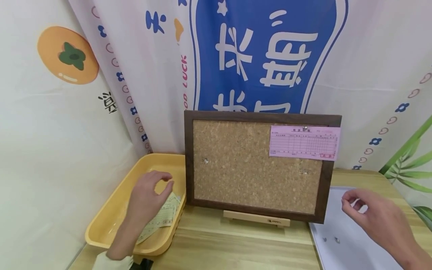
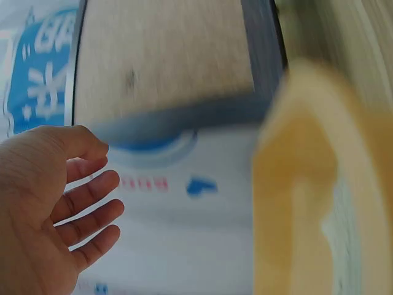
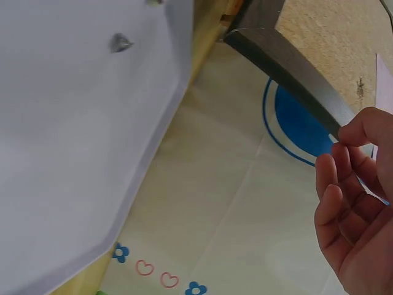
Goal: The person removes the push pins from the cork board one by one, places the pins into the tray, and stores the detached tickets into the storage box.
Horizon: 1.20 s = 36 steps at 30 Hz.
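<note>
A framed corkboard (image 1: 253,168) leans upright on a small wooden stand (image 1: 249,217). At its upper right a pink printed slip (image 1: 293,144) hangs from a clear pushpin (image 1: 305,128), overlapping the frame. My left hand (image 1: 148,195) hovers above the yellow bin (image 1: 101,225), thumb and forefinger apart, nothing between them; pale green printed slips (image 1: 165,213) lie in that bin. Over the white tray (image 1: 351,232), right of the board, is my right hand (image 1: 381,213). Its fingers are loosely curled, thumb near the forefinger, and no object shows there.
Two small pushpins (image 1: 336,240) lie on the tray. More clear pins stick in the cork, one at the left (image 1: 206,161) and one at the lower right (image 1: 305,171). Behind the wooden table (image 1: 236,247) hangs a printed curtain (image 1: 162,75).
</note>
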Available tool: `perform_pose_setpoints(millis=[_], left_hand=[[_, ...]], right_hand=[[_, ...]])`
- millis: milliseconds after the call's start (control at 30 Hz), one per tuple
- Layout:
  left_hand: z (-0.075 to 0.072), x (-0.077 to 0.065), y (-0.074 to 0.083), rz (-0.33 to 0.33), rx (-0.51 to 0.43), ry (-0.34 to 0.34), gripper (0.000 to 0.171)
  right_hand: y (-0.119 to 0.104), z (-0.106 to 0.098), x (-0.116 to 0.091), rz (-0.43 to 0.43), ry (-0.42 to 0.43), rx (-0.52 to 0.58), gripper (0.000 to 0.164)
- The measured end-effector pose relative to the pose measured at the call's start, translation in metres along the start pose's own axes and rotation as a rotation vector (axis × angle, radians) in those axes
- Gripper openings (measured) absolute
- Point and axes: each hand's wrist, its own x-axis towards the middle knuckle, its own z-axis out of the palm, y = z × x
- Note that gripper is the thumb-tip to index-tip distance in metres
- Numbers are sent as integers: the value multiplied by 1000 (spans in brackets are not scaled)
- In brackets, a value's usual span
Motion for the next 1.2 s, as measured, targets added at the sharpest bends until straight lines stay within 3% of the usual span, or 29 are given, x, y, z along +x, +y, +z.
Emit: perform_pose_setpoints(millis=[200,533,867,1200], left_hand=[[25,23,39,124,-59,-12,16],[70,62,100,313,-141,-15,31],[103,92,130,351,-113,-73,41],[114,114,158,271,-185,-118,51]], right_hand=[[-11,-3,23,-136,129,38,17],[-31,-8,48,-215,182,50,21],[-50,-10,77,-224,216,68,18],[-70,-12,101,-197,255,122,18]])
